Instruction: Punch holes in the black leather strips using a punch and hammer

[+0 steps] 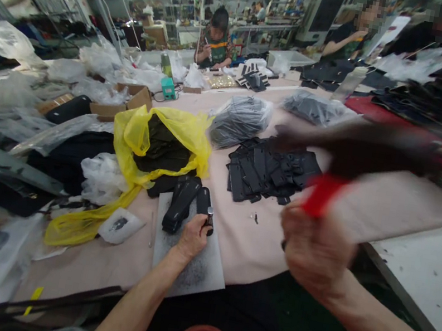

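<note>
My left hand is closed around a short metal punch, held upright on a narrow black piece. Under it lies a grey board, speckled dark, at the table's front edge. Several similar black pieces are stacked just left of the punch. My right hand is raised to the right, its fingers wrapped round the red handle of a hammer. The hammer's dark head is smeared by motion.
A yellow plastic bag with dark pieces inside sits behind the board. Flat black cut pieces lie in a heap to its right, near a filled clear bag. Plastic bags crowd the left. A co-worker sits across the table.
</note>
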`<state>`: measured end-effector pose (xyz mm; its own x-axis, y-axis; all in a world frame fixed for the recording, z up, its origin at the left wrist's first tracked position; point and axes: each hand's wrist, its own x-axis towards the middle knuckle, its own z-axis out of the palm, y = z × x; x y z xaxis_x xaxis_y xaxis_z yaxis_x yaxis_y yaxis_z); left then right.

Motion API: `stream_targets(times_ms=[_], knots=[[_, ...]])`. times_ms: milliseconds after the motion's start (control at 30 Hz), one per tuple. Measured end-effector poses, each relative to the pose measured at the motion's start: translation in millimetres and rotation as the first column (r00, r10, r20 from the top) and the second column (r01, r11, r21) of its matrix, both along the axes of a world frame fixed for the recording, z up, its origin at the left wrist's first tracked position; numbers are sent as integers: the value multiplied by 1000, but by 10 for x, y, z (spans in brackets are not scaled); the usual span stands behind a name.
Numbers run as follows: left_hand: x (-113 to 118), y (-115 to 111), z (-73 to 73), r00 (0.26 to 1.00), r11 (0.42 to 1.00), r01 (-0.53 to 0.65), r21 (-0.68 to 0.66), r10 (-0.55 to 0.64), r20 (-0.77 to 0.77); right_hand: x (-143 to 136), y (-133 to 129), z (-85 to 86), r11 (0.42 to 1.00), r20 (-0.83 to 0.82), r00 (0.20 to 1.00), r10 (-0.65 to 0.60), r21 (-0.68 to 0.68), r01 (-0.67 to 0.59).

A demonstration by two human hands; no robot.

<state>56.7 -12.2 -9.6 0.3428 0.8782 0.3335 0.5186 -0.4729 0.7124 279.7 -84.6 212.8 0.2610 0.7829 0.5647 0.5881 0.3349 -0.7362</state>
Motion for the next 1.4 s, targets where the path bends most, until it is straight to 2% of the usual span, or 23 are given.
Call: stream_targets(times_ms=[33, 100, 167, 200, 267, 400, 467, 500, 533, 600, 667, 733, 800, 867, 967, 1133, 1400], knots=[[-2, 2, -5, 1000, 1000, 0, 0, 0, 0, 7, -26, -98, 994, 90, 994, 66, -95, -57], [-7, 8, -18, 1000, 1000, -2, -2, 2, 0, 82, -63, -285, 936, 269, 941, 204, -335, -108], [-12, 13, -28, 1000, 1000, -12, -10, 12, 4, 211, -61, -447, 849, 387, 884, 264, -528, -23], [-14, 14, -28, 1000, 1000, -17, -17, 17, 6, 279, -42, -533, 812, 405, 878, 254, -583, 35], [-18, 14, -14, 1000, 999, -22, -35, 22, 14, 392, 20, -750, 766, 335, 927, 167, -637, 92], [-32, -2, 46, 1000, 998, -11, -63, 13, 28, 446, 141, -1367, 632, 90, 993, 70, -774, 26], [-41, -12, 67, 1000, 998, -17, -59, 19, 25, 395, 166, -1643, 569, 121, 991, 60, -820, 66], [-45, -17, 72, 999, 998, -22, -55, 23, 24, 360, 173, -1742, 568, 184, 981, 68, -815, 114], [-47, -20, 76, 999, 998, -26, -54, 27, 24, 322, 180, -1811, 596, 260, 962, 81, -787, 162], [-48, -25, 83, 999, 998, -35, -57, 37, 30, 232, 207, -1864, 706, 387, 917, 100, -677, 208], [-46, -26, 98, 998, 997, -44, -71, 46, 34, 114, 259, -1846, 807, 401, 907, 130, -574, 138], [-43, -25, 119, 998, 995, -48, -89, 51, 30, -39, 326, -1819, 850, 335, 921, 199, -527, 8], [-41, -24, 140, 998, 994, -47, -104, 50, 30, -216, 384, -1826, 852, 271, 921, 280, -512, -109], [-41, -24, 157, 998, 992, -44, -119, 50, 45, -381, 415, -1875, 836, 234, 917, 323, -524, -161], [-47, -28, 174, 993, 986, -72, -148, 85, 86, -535, 416, -1972, 809, 193, 929, 316, -566, -158], [-79, -31, 188, 960, 951, -216, -219, 248, 131, -558, 399, -2011, 794, 171, 936, 307, -589, -153], [-75, -61, 188, 967, 963, -173, -207, 207, 152, -592, 404, -2016, 786, 155, 947, 280, -604, -133]])
